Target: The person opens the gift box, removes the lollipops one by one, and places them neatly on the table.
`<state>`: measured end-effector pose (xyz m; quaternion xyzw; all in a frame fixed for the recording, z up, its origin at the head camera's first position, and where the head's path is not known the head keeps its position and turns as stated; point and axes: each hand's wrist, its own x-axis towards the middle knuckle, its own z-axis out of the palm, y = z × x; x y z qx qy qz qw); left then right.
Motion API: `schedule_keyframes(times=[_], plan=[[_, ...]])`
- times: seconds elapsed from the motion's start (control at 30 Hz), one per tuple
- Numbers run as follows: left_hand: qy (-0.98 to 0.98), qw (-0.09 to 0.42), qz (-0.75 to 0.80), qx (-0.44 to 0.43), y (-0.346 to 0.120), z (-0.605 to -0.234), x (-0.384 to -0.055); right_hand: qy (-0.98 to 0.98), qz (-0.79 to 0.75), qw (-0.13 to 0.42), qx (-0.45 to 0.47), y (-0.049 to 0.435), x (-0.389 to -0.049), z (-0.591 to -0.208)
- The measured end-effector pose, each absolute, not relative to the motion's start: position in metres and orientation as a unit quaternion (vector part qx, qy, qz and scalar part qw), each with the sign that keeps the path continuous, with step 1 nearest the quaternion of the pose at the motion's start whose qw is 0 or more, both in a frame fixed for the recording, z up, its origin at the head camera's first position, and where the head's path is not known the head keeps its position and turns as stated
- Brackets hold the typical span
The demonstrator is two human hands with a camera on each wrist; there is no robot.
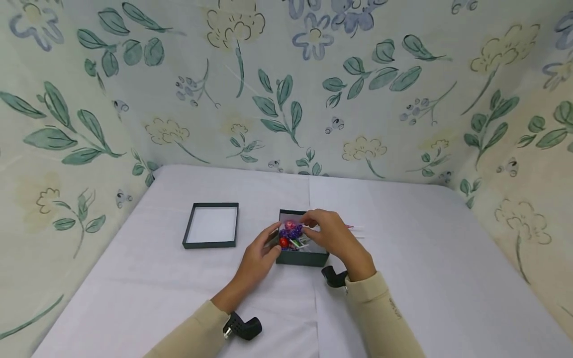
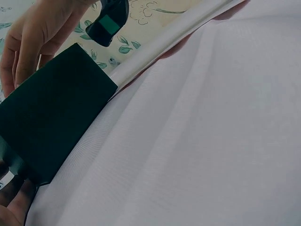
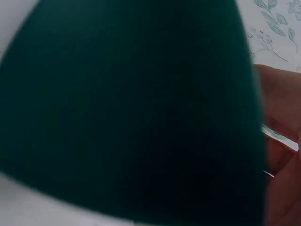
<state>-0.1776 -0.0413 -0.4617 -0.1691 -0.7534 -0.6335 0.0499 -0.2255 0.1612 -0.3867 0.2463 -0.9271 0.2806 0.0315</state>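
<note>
A dark green box (image 1: 302, 258) sits on the white table with lollipops inside, among them a purple-wrapped lollipop (image 1: 293, 231) and a red lollipop (image 1: 284, 242). My left hand (image 1: 259, 256) grips the box's left side, thumb at the near corner; fingers also show by the box (image 2: 51, 117) in the left wrist view. My right hand (image 1: 329, 231) reaches over the right side, with bent thumb and fingertips down among the lollipops. I cannot tell whether it pinches one. The box wall (image 3: 131, 103) fills most of the right wrist view and hides those fingertips.
The dark-rimmed box lid (image 1: 210, 244) lies to the left, its white inside facing up. Thin white sticks (image 1: 358, 236) stick out to the right beyond my right hand. Floral cloth (image 1: 277, 114) hangs around the back and sides of the table.
</note>
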Motion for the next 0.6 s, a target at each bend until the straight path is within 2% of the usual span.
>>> schedule_keyframes(times=[0.2, 0.43, 0.6], plan=[[-0.747, 0.052, -0.64, -0.173, -0.041, -0.444, -0.168, -0.924, 0.283, 0.005, 0.256, 0.149, -0.234, -0.399], [-0.756, 0.058, -0.628, -0.176, -0.041, -0.466, -0.179, -0.935, 0.266, -0.012, 0.233, 0.144, -0.236, -0.405], [-0.75, 0.044, -0.635, -0.179, -0.042, -0.445, -0.171, -0.947, 0.229, -0.012, 0.226, 0.141, -0.234, -0.407]])
